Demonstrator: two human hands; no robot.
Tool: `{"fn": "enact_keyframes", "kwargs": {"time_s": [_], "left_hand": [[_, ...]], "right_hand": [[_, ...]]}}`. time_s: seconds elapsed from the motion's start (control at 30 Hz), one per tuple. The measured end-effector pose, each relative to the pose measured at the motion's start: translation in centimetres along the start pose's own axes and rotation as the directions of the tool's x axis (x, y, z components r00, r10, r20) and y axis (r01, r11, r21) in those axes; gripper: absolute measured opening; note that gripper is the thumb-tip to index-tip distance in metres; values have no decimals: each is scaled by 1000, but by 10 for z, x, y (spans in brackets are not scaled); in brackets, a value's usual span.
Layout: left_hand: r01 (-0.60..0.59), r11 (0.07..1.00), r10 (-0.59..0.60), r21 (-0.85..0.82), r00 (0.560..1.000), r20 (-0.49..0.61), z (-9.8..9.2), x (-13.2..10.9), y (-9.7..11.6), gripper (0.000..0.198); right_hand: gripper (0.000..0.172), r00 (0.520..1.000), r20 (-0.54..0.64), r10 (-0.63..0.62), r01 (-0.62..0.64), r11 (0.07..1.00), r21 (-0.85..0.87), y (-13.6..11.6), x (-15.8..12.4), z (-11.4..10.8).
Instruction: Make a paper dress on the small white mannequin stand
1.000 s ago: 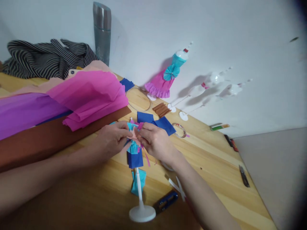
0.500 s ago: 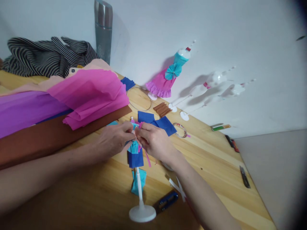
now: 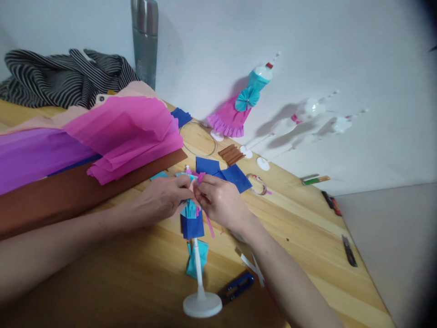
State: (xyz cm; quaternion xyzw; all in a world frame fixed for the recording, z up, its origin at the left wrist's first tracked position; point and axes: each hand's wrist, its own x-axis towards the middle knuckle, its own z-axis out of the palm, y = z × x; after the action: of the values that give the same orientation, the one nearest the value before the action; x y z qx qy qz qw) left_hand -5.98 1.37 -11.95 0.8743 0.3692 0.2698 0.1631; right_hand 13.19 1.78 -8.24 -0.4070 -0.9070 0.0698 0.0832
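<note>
A miniature dress-form mannequin stands upright on a white post and round base [image 3: 202,305]. Dark blue paper [image 3: 192,228] wraps its lower part, with a turquoise pleated piece [image 3: 189,209] above. From the left, my left hand [image 3: 165,196] is closed at the bodice, thumb and forefinger pinching crepe paper there. My right hand [image 3: 221,200] is closed on the opposite side, its fingertips on a pink paper strip [image 3: 201,177]. Pale pink paper shows between the hands. Fingertips and paper overlap, so the exact grip is partly hidden. Another pink strip [image 3: 209,226] hangs beneath my right hand.
Blue thread snips [image 3: 237,287] lie beside the base. Crepe paper sheets [image 3: 129,132] cover the left. Behind are a dressed mannequin [image 3: 232,114], bare mannequins [image 3: 312,107], dark blue paper squares [image 3: 237,177] and a tape roll [image 3: 258,184]. A cutter knife [image 3: 349,250] lies near the right edge.
My hands stay at the bodice, with only slight finger movement; the left fingertips have shifted a little. The view has moved slightly.
</note>
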Motion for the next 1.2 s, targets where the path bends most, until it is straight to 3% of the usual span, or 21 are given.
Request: {"fn": "enact_keyframes", "kwargs": {"time_s": [0.1,0.27,0.43,0.6,0.87,0.97,1.2], "left_hand": [[-139,989,135,46,987,91,0,0,-4,26],[-301,921,269,248,951,155,-3,1,-5,23],[-334,871,249,360,932,263,-9,0,0,23],[-435,816,347,380,895,279,-9,1,-3,21],[-463,777,367,427,884,290,-12,2,1,22],[-472,764,377,441,880,289,-12,2,1,21],[-466,754,417,464,884,211,-12,2,1,23]], "right_hand": [[18,1000,0,14,-14,1000,2,0,0,0],[15,999,6,35,-35,999,9,0,1,-1],[13,992,41,123,-123,992,11,-4,4,-4],[11,981,79,176,-175,984,-13,-7,10,-8],[6,956,179,232,-224,972,-68,-2,20,-16],[7,948,257,188,-174,982,-74,1,26,-21],[16,907,404,-117,140,990,-28,10,46,-31]]}}
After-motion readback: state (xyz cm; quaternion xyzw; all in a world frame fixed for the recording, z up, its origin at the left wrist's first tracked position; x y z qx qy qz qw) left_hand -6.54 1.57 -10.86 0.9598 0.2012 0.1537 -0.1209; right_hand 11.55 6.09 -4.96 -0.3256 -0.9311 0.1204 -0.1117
